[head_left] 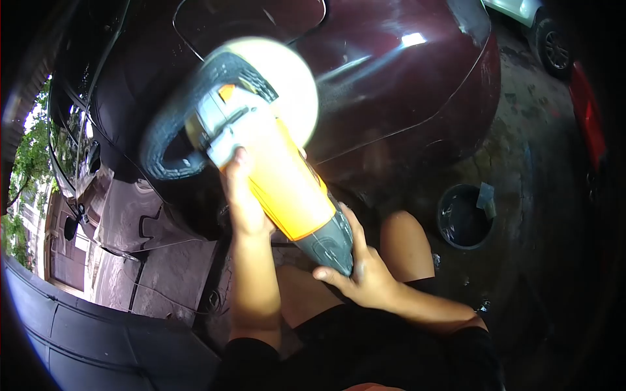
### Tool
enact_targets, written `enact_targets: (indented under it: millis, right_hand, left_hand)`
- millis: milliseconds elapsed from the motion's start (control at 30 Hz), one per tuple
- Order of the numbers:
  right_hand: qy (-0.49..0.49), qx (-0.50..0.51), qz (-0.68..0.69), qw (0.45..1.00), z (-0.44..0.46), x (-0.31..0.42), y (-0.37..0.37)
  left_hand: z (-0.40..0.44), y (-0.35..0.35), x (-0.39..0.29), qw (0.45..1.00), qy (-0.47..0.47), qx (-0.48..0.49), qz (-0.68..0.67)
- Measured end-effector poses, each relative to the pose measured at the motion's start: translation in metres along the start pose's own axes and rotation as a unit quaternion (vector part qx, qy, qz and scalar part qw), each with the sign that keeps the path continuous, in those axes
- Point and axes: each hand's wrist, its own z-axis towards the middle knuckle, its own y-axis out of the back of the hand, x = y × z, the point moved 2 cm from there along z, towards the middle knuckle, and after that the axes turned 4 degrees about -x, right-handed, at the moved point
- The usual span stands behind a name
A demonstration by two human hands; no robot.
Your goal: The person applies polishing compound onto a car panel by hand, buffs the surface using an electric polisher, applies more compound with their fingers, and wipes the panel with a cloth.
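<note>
A yellow and black car polisher (287, 176) is held in front of the dark red car body (398, 91). Its round pale pad (297, 78) faces the panel; whether it touches the paint I cannot tell. A black loop handle (169, 124) curves out at the upper left of the tool. My left hand (244, 195) is closed around the yellow body near the head, thumb on top, with its other fingers hidden beneath. Around the black rear end of the polisher, my right hand (358, 267) is wrapped.
A dark bucket (464, 218) with a bluish piece (486, 197) at its rim stands on the wet floor to the right. Another car's wheel (555, 44) and a red panel (587, 117) show at the far right. My bent knee (407, 244) is close to the car.
</note>
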Motion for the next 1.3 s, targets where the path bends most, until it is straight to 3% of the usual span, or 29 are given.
enact_targets:
  millis: [100, 167, 233, 433, 500, 567, 800, 900, 1133, 1233, 1267, 1300]
  right_hand:
    - [-0.018, 0.01, -0.038, 0.999, -0.032, -0.016, 0.009]
    - [-0.017, -0.023, -0.024, 0.999, -0.035, -0.014, 0.014]
    - [-0.011, -0.056, -0.008, 0.998, -0.034, -0.01, 0.015]
    - [-0.021, -0.062, -0.04, 0.997, -0.053, -0.032, 0.017]
    - [-0.018, -0.045, -0.063, 0.997, -0.059, -0.039, 0.018]
    - [-0.03, -0.037, -0.029, 0.998, -0.055, -0.033, 0.02]
    - [-0.011, -0.055, -0.019, 0.998, -0.029, -0.025, 0.023]
    - [-0.025, -0.057, -0.061, 0.996, -0.058, -0.038, 0.021]
    - [-0.032, -0.114, -0.012, 0.993, -0.032, -0.037, 0.039]
    - [-0.007, -0.081, -0.065, 0.995, -0.052, -0.056, 0.031]
    - [-0.084, -0.04, -0.001, 0.996, -0.062, -0.062, 0.028]
    - [-0.101, -0.023, -0.003, 0.995, -0.063, -0.062, 0.029]
  left_hand:
    - [-0.031, -0.007, 0.034, 0.999, 0.012, -0.002, -0.036]
    - [-0.03, -0.015, 0.039, 0.991, 0.022, 0.016, -0.132]
    - [-0.027, -0.024, 0.039, 0.992, 0.065, 0.026, -0.106]
    - [-0.031, -0.018, 0.074, 0.999, 0.01, 0.035, 0.017]
    - [-0.039, -0.018, 0.074, 0.999, -0.014, 0.031, 0.021]
    - [-0.04, -0.018, 0.066, 0.997, 0.044, 0.033, -0.062]
    - [-0.023, -0.028, 0.056, 0.989, 0.1, 0.023, -0.106]
    - [-0.037, -0.035, 0.069, 0.999, 0.01, 0.033, -0.023]
    - [0.004, -0.047, 0.076, 0.994, 0.017, 0.103, 0.034]
    - [-0.028, -0.037, 0.086, 0.997, 0.036, 0.068, -0.004]
    - [-0.039, -0.033, 0.087, 0.997, 0.046, 0.06, -0.023]
    - [-0.048, -0.032, 0.085, 0.996, 0.056, 0.053, -0.043]
